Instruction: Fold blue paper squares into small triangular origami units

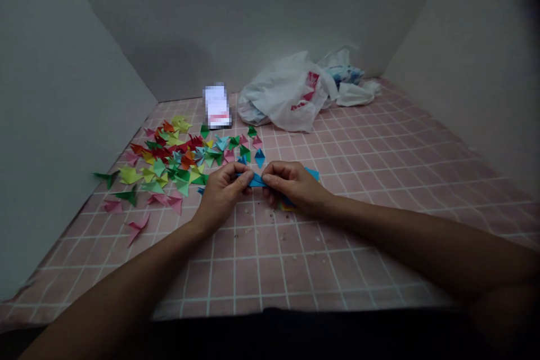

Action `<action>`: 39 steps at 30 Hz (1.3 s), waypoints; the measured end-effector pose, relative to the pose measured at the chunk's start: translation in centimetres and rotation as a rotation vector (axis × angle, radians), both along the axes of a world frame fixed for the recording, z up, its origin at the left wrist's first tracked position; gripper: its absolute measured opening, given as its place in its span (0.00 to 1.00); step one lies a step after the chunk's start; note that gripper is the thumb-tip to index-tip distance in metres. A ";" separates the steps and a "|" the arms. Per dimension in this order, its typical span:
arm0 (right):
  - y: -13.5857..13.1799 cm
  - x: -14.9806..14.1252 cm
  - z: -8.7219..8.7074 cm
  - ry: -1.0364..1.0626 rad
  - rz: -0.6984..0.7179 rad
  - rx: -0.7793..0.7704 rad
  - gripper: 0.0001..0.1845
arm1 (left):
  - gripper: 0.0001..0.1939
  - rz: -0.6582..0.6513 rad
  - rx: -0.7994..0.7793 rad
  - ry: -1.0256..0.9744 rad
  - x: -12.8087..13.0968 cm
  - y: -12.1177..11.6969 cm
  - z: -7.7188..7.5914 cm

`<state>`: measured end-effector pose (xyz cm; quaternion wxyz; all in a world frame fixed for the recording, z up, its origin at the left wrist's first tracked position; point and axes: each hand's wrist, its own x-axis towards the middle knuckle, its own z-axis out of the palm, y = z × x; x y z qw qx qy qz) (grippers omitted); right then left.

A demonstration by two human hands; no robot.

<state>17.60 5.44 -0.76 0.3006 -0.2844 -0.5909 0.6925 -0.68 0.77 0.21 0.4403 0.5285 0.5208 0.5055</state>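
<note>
Between my two hands is a small folded piece of blue paper, pinched from both sides. My left hand is closed on its left end, thumb on top. From the right, my right hand grips the other end between thumb and fingers. Partly hidden under my right hand lies a stack of coloured paper sheets, with blue on top and yellow showing at the lower edge. Just beyond my hands stands a small blue folded paper piece.
Many-coloured folded paper cranes are spread over the left of the pink checked tablecloth. Behind them a lit phone leans upright. A white plastic bag lies at the back, near the wall. Small crumbs dot the cloth before my hands.
</note>
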 end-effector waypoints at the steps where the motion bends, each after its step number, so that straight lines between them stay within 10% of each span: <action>1: 0.0 0.0 0.0 0.004 -0.001 0.011 0.12 | 0.11 -0.009 0.009 0.010 0.0 0.0 0.0; 22: -0.3 -0.2 0.3 -0.068 0.017 -0.038 0.08 | 0.09 -0.123 0.175 0.236 -0.1 -0.3 -0.7; 39: -0.6 -0.4 0.0 -0.128 -0.209 0.295 0.08 | 0.17 -0.094 -0.132 -0.034 0.6 -0.4 -0.1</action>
